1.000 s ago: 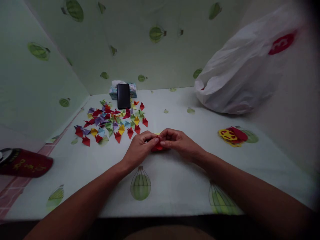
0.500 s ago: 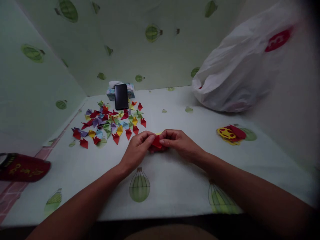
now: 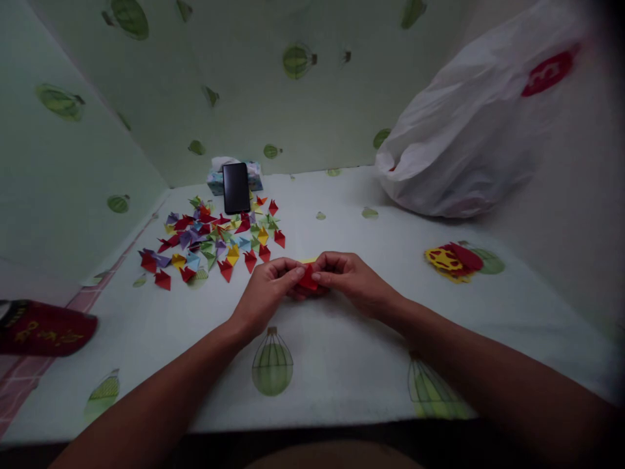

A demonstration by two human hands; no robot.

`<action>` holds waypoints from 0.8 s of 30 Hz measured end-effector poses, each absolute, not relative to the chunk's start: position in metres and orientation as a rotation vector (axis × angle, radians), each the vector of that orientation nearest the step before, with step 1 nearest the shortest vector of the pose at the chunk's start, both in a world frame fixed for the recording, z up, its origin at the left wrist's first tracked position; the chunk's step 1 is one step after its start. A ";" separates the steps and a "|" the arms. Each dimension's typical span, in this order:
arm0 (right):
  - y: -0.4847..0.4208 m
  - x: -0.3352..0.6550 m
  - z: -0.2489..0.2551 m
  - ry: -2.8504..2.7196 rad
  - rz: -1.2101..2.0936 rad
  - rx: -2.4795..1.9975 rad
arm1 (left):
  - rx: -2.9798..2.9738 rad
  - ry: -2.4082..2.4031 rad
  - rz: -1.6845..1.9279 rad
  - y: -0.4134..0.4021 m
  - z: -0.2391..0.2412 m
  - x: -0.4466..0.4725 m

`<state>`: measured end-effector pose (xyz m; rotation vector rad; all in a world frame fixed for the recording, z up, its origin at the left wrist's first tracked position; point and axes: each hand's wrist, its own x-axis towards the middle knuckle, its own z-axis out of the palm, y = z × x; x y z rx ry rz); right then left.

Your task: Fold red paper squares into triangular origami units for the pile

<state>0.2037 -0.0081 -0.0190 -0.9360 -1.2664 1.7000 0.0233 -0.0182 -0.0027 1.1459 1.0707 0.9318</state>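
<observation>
A table point(image 3: 342, 391) covered in pale green cloth with balloon prints fills a corner, with walls in the same print close behind and to the left. All places here are told from the black phone point(image 3: 236, 187), which leans upright near the back corner.

Far left of the phone and nearer the person, a dark red pouch point(image 3: 43, 329) lies off the cloth's left edge, beside a pink checked strip. Just in front of the phone and spreading leftward, a loose scatter of small folded paper pieces point(image 3: 215, 238) in many colours lies well inside the cloth. A tissue box point(image 3: 215, 179) stands touching the phone from behind.

Toward the person and right of the phone, the left hand point(image 3: 266, 296) and right hand point(image 3: 354, 280) meet, each pinching the red paper piece point(image 3: 308, 279) between thumb and fingertips, low over the cloth. A broad bare stretch runs from the hands to the table's front edge.

Farther right, a small red and yellow paper stack point(image 3: 452, 259) lies flat, with open cloth between it and the hands. At the far right, level with the phone, a bulky white plastic bag point(image 3: 463, 143) slumps against the wall.
</observation>
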 end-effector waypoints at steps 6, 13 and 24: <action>-0.009 0.203 -0.020 -1.333 1.644 -0.967 | 1.131 1.073 0.899 -0.019 -0.001 0.024; -0.009 0.204 -0.017 -1.328 1.659 -0.936 | 1.048 1.023 0.830 -0.016 0.000 0.020; -0.009 0.203 -0.016 -1.278 1.692 -0.921 | 1.015 0.998 0.792 -0.013 -0.003 0.018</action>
